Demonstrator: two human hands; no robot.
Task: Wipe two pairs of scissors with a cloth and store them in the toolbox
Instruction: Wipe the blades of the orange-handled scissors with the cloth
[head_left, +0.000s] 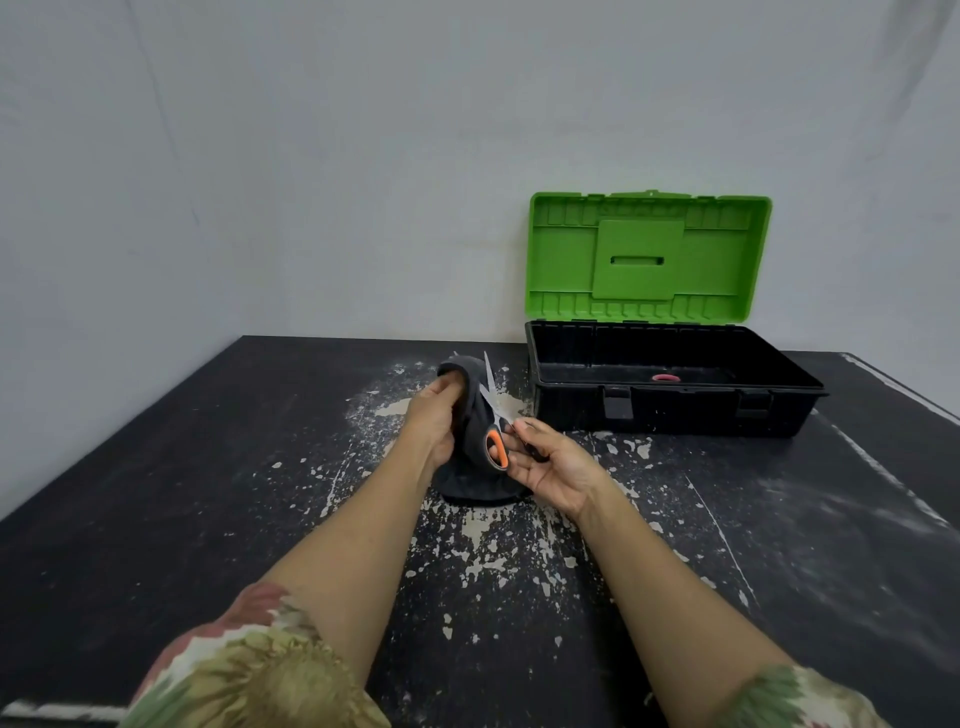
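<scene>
Just left of the open toolbox (675, 395), the left hand (434, 415) grips a dark cloth (470, 415) against orange-handled scissors (493, 415), whose handle the right hand (550, 462) pinches. Wiping is best drawn along the blades toward the tip, fingers behind the cloth. A pink-handled item (662, 378), probably the other scissors, already lies inside the toolbox.

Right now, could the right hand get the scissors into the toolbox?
Probably yes. The right hand holds the scissors by the handle, the toolbox stands open just beyond it, and nothing lies between them.

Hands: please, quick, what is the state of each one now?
Left hand: grips the dark cloth.
Right hand: holds the scissors at the orange handle.
</scene>
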